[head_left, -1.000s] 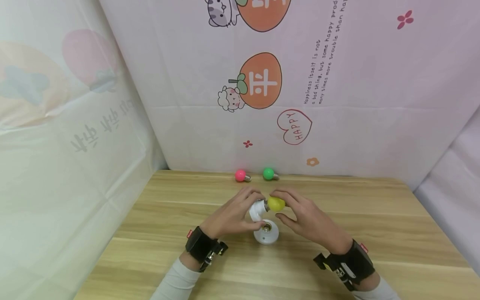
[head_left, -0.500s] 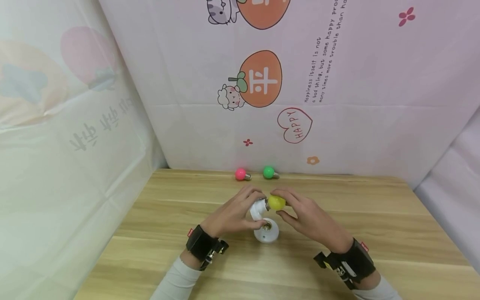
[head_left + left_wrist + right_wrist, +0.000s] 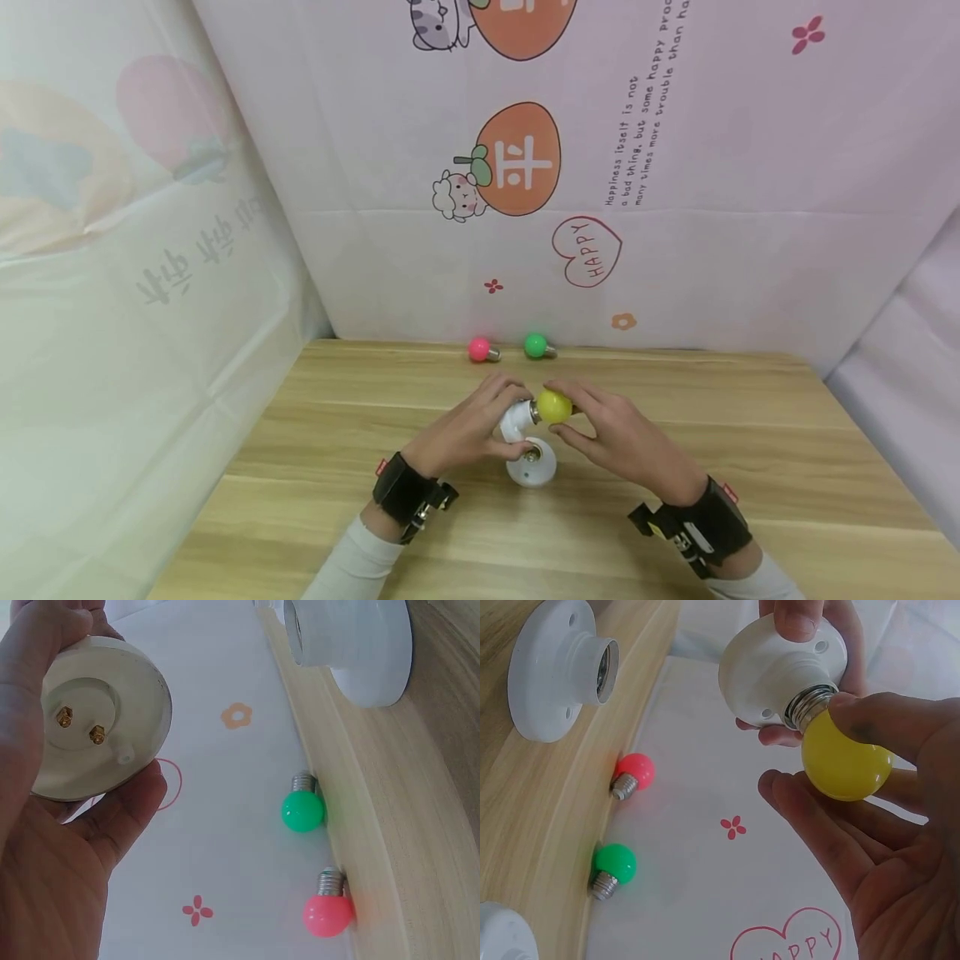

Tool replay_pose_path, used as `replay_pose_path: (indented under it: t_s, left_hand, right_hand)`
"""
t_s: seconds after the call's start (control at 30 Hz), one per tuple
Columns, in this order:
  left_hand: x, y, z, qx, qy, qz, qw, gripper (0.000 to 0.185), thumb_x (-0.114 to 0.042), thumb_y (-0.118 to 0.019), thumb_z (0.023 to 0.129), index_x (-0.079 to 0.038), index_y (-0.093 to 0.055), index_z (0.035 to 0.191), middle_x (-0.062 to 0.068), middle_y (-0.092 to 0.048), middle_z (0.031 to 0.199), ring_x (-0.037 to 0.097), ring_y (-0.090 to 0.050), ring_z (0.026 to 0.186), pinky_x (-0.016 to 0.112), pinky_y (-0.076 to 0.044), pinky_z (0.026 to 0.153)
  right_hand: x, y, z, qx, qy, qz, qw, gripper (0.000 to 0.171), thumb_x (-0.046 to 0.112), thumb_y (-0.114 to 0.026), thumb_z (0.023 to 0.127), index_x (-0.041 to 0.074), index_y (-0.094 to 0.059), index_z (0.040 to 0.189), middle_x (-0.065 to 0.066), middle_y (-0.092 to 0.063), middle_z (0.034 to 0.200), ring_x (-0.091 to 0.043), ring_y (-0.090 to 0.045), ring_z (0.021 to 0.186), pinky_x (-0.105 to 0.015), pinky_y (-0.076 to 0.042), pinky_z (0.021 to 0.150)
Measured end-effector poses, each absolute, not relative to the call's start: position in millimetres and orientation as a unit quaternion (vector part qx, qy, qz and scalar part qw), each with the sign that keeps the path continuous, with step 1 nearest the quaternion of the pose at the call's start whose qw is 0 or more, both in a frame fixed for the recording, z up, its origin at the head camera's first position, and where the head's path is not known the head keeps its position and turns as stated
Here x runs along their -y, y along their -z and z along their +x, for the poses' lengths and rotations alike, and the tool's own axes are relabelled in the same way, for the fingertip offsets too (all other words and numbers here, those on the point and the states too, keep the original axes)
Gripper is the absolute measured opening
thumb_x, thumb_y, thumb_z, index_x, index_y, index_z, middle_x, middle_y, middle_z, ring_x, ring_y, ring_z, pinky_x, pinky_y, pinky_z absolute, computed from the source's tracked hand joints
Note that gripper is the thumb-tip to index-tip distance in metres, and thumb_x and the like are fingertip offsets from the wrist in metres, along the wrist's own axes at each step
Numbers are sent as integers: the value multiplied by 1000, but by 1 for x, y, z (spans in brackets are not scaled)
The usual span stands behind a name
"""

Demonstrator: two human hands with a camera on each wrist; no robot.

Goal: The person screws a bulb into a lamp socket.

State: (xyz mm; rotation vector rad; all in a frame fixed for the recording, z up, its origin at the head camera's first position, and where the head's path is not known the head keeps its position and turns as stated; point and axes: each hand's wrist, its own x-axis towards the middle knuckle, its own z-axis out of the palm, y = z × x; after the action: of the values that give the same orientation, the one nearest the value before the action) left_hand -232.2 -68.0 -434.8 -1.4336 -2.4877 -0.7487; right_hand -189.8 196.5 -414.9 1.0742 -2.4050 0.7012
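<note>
Right above the middle of the wooden table (image 3: 315, 433), the right hand (image 3: 615, 437) has a yellow bulb (image 3: 845, 763) pinched between its thumb and fingertips, fingers curled round the globe. The bulb's metal screw base sits in the mouth of a white lamp socket (image 3: 780, 671), so the two are touching, with some thread showing at the joint. The left hand (image 3: 465, 429) grips that socket from the other side, wrapped round its round base; from the left wrist view you get the underside of the base with two brass terminal screws. Both hands hold the socket and bulb up off the table, roughly level, bulb pointing to the person's right.

Just under the hands, a second white socket (image 3: 532, 464) stands on the tabletop with its open mouth facing up, nothing in it that I can see. Over at the far edge of the table, against the wall, a pink bulb (image 3: 479, 349) and a green bulb (image 3: 536, 345) lie on their sides near each other, well apart from the hands. Backdrop is a pale cloth (image 3: 712, 167) with cartoon prints and a "HAPPY" heart. Both wrists wear black straps.
</note>
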Motion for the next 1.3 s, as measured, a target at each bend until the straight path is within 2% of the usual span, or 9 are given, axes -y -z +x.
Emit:
replay_pose_path:
  t_s: [0.57,0.97,1.1,1.3]
  left_hand:
    - [68,435,-229,830,258,-487,91,55,-30,-81,94,-9,-54,137,2,-51,134,10,-55,116,17,-54,98]
    - [69,436,-229,827,261,-491,84,54,-30,-81,96,-9,-53,137,1,-49,134,10,-51,117,17,-52,98]
    - [68,437,-229,827,263,-490,85,54,-29,-81,95,-9,-53,136,1,-49,134,10,-52,117,17,-53,97]
    - [68,437,-229,831,259,-485,85,54,-31,-81,95,-9,-53,137,1,-49,134,9,-52,117,17,-53,98]
  right_hand:
    - [-196,418,-191,868,-261,373,199,53,17,-87,89,4,-64,135,-2,-74,110,-5,-69,90,-23,-63,78]
    - [-195,418,-190,876,-275,357,171,47,18,-84,93,2,-65,133,2,-74,103,-1,-66,86,-21,-61,75]
    - [-195,419,-190,877,-268,360,174,49,19,-83,94,2,-63,135,-2,-75,111,-5,-70,89,-25,-63,76]
    - [-195,420,-191,874,-249,368,198,65,22,-84,92,5,-55,148,-11,-65,137,-11,-71,97,-29,-64,81]
